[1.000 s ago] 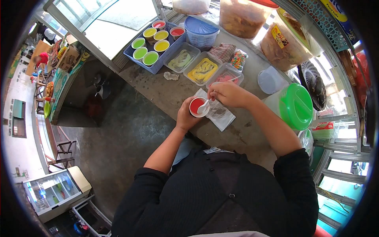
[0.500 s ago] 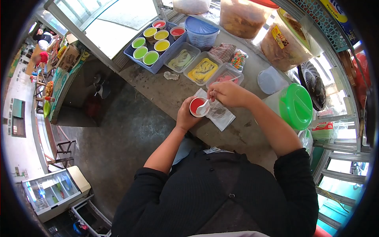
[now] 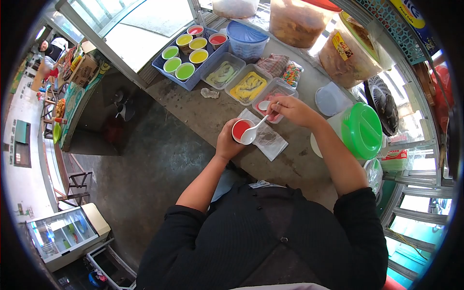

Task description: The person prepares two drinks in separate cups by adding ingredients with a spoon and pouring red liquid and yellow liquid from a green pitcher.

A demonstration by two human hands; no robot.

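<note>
My left hand [image 3: 227, 141] is wrapped round a small paper cup [image 3: 235, 126] of something red, holding it upright above the table. Between its fingers, my right hand [image 3: 297, 112] grips a white spoon [image 3: 261, 122], whose bowl rests over the cup's right side. Under the right hand stands a clear tub [image 3: 295, 90] of pink-red stuff, and a second white spoon [image 3: 263, 105] shows at its left edge. Beside it are a tub of yellow stuff [image 3: 249, 86] and a tub of pale green stuff [image 3: 222, 70]. A white paper or plastic sheet [image 3: 271, 147] lies below the spoon.
A blue tray [image 3: 192, 84] bears several cups of green, yellow and red. Behind the tubs stand a blue-lidded container [image 3: 247, 34] and a bag of colourful candies [image 3: 292, 73]. A green-lidded container [image 3: 363, 130] is near my right forearm. Another person [image 3: 58, 48] is far left.
My right hand has shifted to the right and slightly down, and more of the spoon shows over the cup. My left hand and the cup are nearly still.
</note>
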